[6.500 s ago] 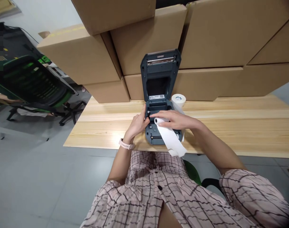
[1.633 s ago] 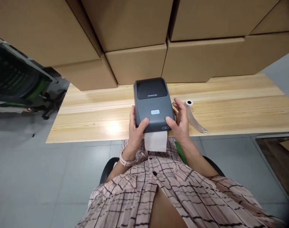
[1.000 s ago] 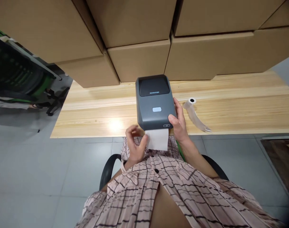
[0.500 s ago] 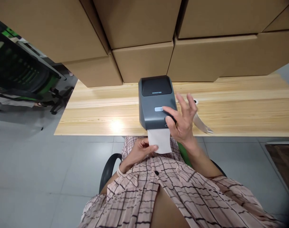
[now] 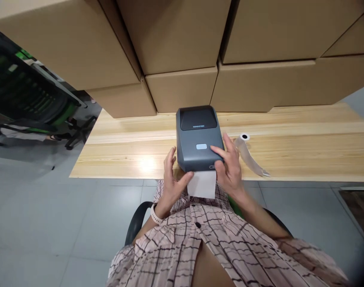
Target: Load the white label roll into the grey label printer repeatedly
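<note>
Head view, the only one avail.: the printer (image 5: 199,136) sits closed on the wooden table (image 5: 124,147), near the front edge, w/ cardboard boxes (image 5: 182,91) behind. A white paper strip (image 5: 201,184) hangs from its front, past the table edge, approx. straight. My L hand (image 5: 173,187): fingers spread beside the printer's front L corner, thumb tip at the strip's top L corner; no pinch seen, firm contact can't be confirmed. My R hand (image 5: 231,171): fingers spread along the R side, index tip over the cover just R of the pale button (image 5: 201,146), thumb by the front R corner; nothing gripped. A loose roll (image 5: 244,136) w/ trailing tail lies on the table, R of that hand. Rec., in my judgement: brace the body w/ the L fingers so it can't slide twd. the edge, keep the L thumb clear of the paper exit so the strip isn't dragged skew, and, if pressing, set the index square on the button's middle. Diff. vs. 0.5 s ago: L hand is off the strip's lower part, where the thumb lay, and up at the corner; R index is off the button's R end; other R fingers, then raised, are lower. Strip: no obvious change in length.
</note>
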Available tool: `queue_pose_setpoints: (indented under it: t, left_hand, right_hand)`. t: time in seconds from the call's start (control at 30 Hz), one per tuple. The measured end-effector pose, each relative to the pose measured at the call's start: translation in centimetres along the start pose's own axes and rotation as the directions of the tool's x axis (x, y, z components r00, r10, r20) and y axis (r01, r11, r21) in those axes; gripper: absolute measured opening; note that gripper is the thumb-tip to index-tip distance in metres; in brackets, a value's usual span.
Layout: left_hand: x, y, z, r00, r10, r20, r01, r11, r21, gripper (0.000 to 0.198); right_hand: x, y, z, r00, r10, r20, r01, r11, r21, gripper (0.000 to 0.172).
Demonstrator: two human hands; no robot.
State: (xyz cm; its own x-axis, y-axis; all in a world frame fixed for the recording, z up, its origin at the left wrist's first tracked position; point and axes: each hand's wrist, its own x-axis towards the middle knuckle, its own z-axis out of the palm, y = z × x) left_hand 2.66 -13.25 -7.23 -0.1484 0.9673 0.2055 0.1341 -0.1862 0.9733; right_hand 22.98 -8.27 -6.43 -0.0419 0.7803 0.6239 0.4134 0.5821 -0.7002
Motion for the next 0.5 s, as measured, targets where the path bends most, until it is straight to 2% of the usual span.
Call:
queue_pose_setpoints:
  t: [0.07, 0.17, 0.3, 0.5]
  left_hand:
    - [-0.1, -0.3, 0.8, 0.999, -0.042, 0.033, 0.044, 0.998, -0.053, 0.085]
    - [-0.2, -0.8, 1.1, 1.0, 0.018, -0.019, -0.018, 1.0, -0.023, 0.075]
    - [0.1, -1.1, 1.1, 0.998, 0.043, -0.045, -0.041, 0.999, 0.028, 0.063]
    - [0.1, -1.5, 1.5, 0.993, 0.101, -0.063, -0.094, 0.991, 0.099, 0.064]
  right_hand:
    - [-2.1, 0.8, 0.1, 0.987, 0.149, -0.064, -0.137, 0.976, 0.167, 0.047]
    - [-3.7, 1.5, 0.4, 0.958, 0.28, -0.068, -0.243, 0.913, 0.327, 0.05]
    - [-3.4, 1.7, 0.8, 0.938, 0.333, -0.096, -0.269, 0.876, 0.401, 0.047]
    - [-2.8, 1.1, 0.9, 0.934, 0.333, -0.128, -0.247, 0.863, 0.441, 0.044]
